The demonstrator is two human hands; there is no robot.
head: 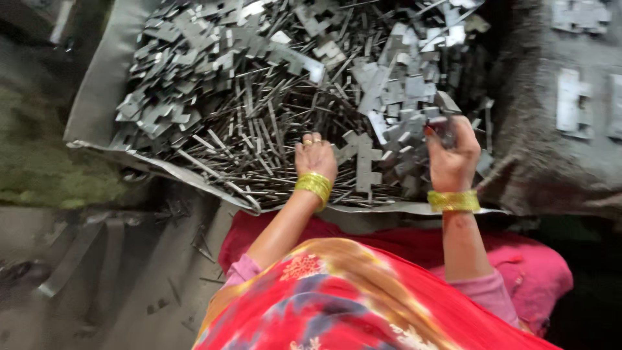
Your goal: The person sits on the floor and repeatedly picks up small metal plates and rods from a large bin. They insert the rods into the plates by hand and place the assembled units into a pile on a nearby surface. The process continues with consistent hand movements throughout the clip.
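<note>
Sheeting [97,110] of grey metal, spread under everything and curled up at its near edge. Heaped across it, a pile of stamped plates [194,58], notched and cross-shaped, tangled with thin strips [259,129] pointing every way. Off to the right, on a dark surface [538,149], a few flat plates [570,104] laid singly and well apart from the pile. Reached in from below, left hand [315,155], back upward, resting on the strips at the near side of the pile, fingers [311,140] curled downward; could not tell whether clenched on anything or merely lying there. Raised just above the pile's right side, right hand [453,155], fingers pinched on a small dark piece [446,126], too blurred to tell its shape. Between the two hands, a cross-shaped plate [364,159] lying flat on the strips. Gold bangles [313,186] at both wrists, near the metal. Judged from the cut edges and the tangle: better lifted one piece at a time by the flat faces, drawn straight up and not dragged sideways through the strips, with the resting hand kept steady on top and never pushed deep among the points.
</note>
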